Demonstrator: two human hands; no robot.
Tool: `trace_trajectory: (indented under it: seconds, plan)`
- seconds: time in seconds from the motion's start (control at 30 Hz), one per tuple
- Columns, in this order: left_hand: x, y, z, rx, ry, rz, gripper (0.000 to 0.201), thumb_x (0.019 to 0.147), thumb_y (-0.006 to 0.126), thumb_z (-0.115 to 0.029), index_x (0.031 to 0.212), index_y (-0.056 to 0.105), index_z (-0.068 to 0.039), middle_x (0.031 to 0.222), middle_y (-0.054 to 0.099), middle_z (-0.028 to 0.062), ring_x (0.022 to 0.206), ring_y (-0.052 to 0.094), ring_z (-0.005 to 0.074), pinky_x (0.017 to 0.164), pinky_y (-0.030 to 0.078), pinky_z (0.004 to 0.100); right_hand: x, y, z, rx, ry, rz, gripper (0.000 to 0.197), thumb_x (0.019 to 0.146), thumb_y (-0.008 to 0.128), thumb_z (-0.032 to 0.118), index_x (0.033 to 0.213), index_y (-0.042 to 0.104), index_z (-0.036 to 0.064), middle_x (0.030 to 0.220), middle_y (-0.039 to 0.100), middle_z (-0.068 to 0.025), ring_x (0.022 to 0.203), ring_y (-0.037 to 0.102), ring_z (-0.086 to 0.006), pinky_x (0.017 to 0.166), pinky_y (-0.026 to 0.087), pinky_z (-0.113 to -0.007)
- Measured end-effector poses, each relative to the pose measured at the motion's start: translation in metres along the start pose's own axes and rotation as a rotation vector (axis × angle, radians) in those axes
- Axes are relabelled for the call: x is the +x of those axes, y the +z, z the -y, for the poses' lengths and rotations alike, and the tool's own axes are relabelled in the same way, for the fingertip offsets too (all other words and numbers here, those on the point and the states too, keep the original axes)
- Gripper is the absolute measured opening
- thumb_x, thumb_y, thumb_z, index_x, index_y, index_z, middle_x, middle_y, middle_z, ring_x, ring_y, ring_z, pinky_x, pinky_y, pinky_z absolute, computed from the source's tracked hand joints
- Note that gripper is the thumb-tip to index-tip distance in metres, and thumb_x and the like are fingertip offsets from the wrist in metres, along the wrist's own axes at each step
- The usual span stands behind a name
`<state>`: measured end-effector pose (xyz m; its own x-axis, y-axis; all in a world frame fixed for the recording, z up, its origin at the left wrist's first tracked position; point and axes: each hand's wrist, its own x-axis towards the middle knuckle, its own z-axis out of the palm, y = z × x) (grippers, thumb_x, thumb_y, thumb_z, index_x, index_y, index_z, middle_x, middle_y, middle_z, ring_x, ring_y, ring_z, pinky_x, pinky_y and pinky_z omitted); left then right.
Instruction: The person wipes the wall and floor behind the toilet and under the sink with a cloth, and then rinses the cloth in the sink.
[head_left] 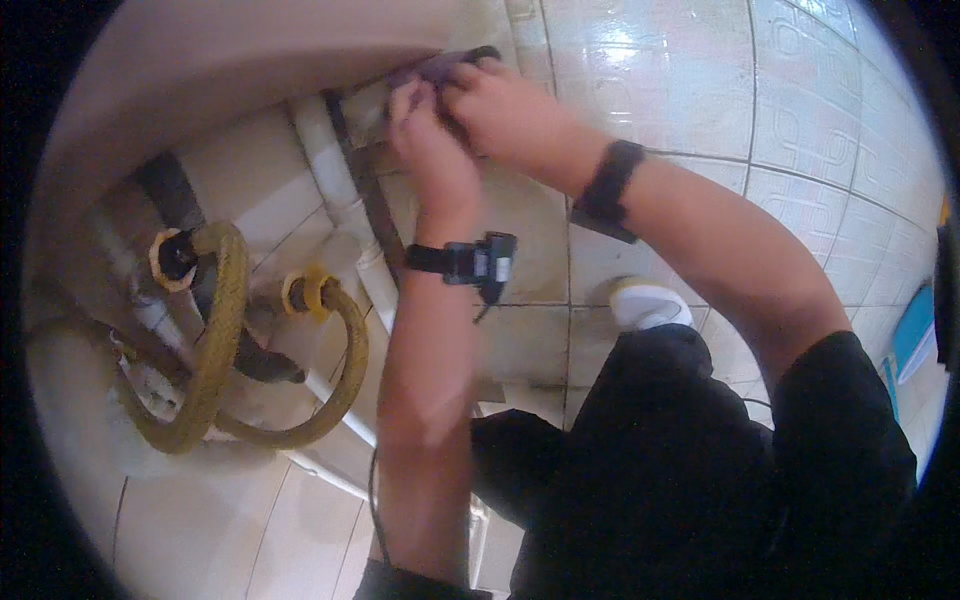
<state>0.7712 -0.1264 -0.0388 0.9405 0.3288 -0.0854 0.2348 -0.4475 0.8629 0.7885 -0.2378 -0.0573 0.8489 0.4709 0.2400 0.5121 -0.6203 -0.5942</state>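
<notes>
Both my hands meet at the top middle, under the edge of a pale pinkish basin-like surface point(270, 50). Between them is a dark, purplish, soft-looking thing point(436, 68), perhaps a cloth; blur and my fingers hide most of it. My left hand point(425, 130) is closed with its fingers curled against this bundle. Close beside it, my right hand point(495, 105) is closed on the same bundle from the right, knuckles up. Each wrist wears a black strap, and the left one carries a small black device point(482, 265).
Two yellowish braided hoses point(220, 330) curve at the left, near a white pipe point(335, 170) and a dark bar point(365, 190). Patterned tiles point(660, 90) cover the right. My white shoe point(650, 305) rests on the floor; a teal object point(912, 330) stands far right.
</notes>
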Motion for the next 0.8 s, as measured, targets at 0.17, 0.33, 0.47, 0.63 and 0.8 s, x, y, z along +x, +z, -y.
trace_trajectory:
  seconds: [0.17,0.33,0.47,0.63,0.8]
  plan:
    - [0.036,-0.067,0.061,-0.351,-0.311,-0.026,0.027,0.095,0.049,-0.013,0.11,0.063,0.004,0.11,0.065,0.0147,0.099,0.062,0.0246,0.086,0.05,0.0365,0.056,0.029,0.051,0.137,0.011,0.3,0.016,0.08,0.061,0.016,0.087,0.071,0.006,0.097,0.068,-0.0154,0.098,0.063,-0.0315,0.09,0.051,-0.042]
    - [-0.007,-0.017,0.029,0.171,-0.063,-0.076,0.024,0.093,0.05,-0.01,0.107,0.063,0.005,0.109,0.065,0.0154,0.099,0.063,0.0254,0.085,0.052,0.0408,0.029,-0.003,0.007,0.153,0.048,0.408,0.017,0.084,0.061,0.02,0.088,0.074,0.0105,0.089,0.07,-0.0141,0.091,0.069,-0.0325,0.075,0.057,-0.045]
    - [-0.032,0.017,-0.007,0.5,0.029,0.034,0.024,0.09,0.052,-0.002,0.109,0.061,0.01,0.117,0.063,0.02,0.109,0.062,0.0323,0.091,0.05,0.0428,-0.008,-0.024,-0.027,0.055,-0.034,0.273,0.02,0.084,0.062,0.022,0.09,0.071,0.0059,0.1,0.067,-0.0148,0.093,0.065,-0.0324,0.083,0.056,-0.043]
    - [-0.016,-0.02,0.016,0.451,0.105,-0.049,0.026,0.092,0.054,-0.005,0.111,0.064,0.009,0.12,0.063,0.0223,0.107,0.063,0.0315,0.089,0.05,0.0388,0.005,0.001,-0.008,0.0,-0.18,0.225,0.027,0.083,0.063,0.021,0.103,0.066,0.0041,0.112,0.063,-0.0131,0.101,0.06,-0.0317,0.087,0.053,-0.044]
    - [0.028,-0.075,0.052,0.336,-0.154,-0.084,0.027,0.096,0.05,-0.011,0.105,0.067,0.009,0.103,0.072,0.0164,0.089,0.068,0.0219,0.079,0.054,0.0358,0.071,0.034,0.052,-0.027,-0.071,0.396,0.027,0.085,0.061,0.026,0.105,0.069,0.0104,0.108,0.066,-0.0114,0.099,0.062,-0.0312,0.087,0.051,-0.041]
